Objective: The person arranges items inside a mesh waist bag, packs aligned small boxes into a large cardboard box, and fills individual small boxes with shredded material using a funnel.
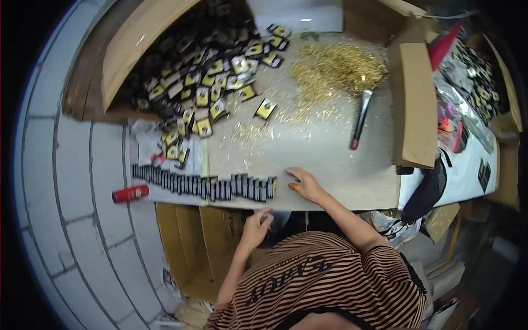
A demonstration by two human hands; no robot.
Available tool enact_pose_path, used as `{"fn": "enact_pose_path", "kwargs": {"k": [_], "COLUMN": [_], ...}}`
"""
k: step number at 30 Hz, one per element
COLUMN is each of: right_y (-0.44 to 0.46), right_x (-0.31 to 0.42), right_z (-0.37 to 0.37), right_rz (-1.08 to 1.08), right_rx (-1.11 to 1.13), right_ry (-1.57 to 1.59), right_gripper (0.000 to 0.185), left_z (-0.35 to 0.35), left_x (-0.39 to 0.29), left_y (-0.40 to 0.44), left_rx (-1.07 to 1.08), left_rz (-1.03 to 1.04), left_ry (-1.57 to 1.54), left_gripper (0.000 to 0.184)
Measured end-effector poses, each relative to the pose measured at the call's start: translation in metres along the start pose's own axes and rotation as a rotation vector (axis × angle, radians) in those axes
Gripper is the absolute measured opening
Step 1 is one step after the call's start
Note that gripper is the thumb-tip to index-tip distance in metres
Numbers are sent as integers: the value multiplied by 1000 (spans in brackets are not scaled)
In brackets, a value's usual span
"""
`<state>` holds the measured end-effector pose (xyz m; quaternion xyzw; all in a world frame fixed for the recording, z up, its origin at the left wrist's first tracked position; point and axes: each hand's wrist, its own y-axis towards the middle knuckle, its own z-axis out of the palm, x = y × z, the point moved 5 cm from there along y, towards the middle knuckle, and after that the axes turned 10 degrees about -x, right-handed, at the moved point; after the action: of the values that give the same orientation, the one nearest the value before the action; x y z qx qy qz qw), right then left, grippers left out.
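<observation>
A long row of small black packs (pixel 220 188) stands packed side by side along the near edge of the worktable. Just right of its end is my right hand (pixel 307 188), an orange band on one finger, its fingers apart and nothing seen in them. My left hand (pixel 256 229) hovers at the table's front edge below the row, loosely bent, with a small gap between the fingertips and no object visible. Loose black-and-yellow packs (pixel 202 97) spill in a heap from a cardboard box on the left. One such pack (pixel 265 109) lies apart from the heap.
Small gold pieces (pixel 338 71) are piled at the back, with a brush (pixel 360 121) beside them. A red cylinder (pixel 130 193) lies at the left. An upright cardboard box (pixel 416 104) borders the right side. An open carton (pixel 187 247) stands below the table.
</observation>
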<state>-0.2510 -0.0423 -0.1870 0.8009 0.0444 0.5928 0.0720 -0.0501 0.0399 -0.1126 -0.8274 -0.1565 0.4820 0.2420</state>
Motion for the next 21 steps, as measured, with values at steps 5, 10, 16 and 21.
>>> {"fn": "enact_pose_path", "kwargs": {"k": [5, 10, 16, 21], "right_y": [30, 107, 201, 285], "right_x": [-14, 39, 134, 154], "right_z": [-65, -143, -218, -225], "right_rz": [317, 199, -60, -166], "right_rx": [-85, -537, -811, -829], "right_ry": [18, 37, 217, 65], "right_gripper": [26, 19, 18, 23], "left_z": [15, 9, -10, -29], "left_x": [-14, -44, -141, -229], "left_y": [13, 46, 90, 100], "left_rx": [101, 78, 16, -117], "left_rz": [-29, 75, 286, 553], "left_ry": [-46, -193, -259, -166], "left_gripper": [33, 31, 27, 22]}}
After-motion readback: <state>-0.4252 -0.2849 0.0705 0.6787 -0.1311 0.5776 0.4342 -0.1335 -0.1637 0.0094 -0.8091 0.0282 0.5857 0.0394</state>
